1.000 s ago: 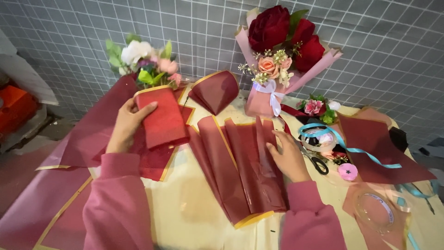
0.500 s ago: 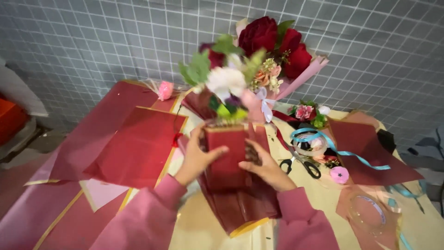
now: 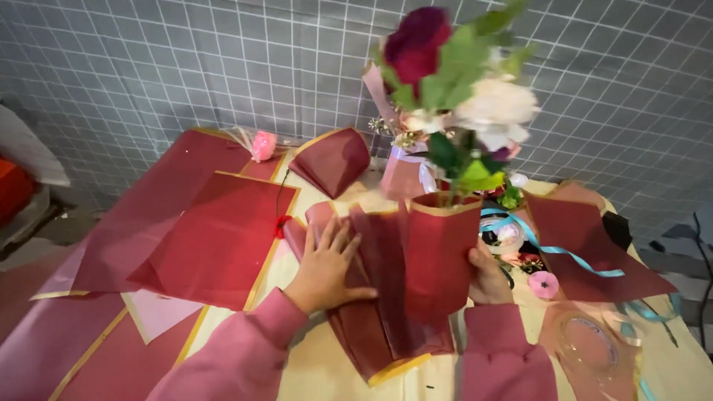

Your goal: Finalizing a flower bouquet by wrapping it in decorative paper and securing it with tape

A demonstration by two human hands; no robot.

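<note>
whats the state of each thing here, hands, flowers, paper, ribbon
left hand: flat, palm down on the pleated dark red paper
right hand: gripping the wrapped bouquet, held upright
pleated dark red paper: folded in pleats, lying on the table
flat red sheet: spread out, unfolded
blue ribbon: loose, trailing across the paper

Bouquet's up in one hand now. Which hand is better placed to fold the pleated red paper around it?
Probably the left hand. It lies flat and free on the pleated red paper beside the bouquet. The right hand is busy gripping the bouquet's red wrap upright, so letting go would likely tip it.
</note>
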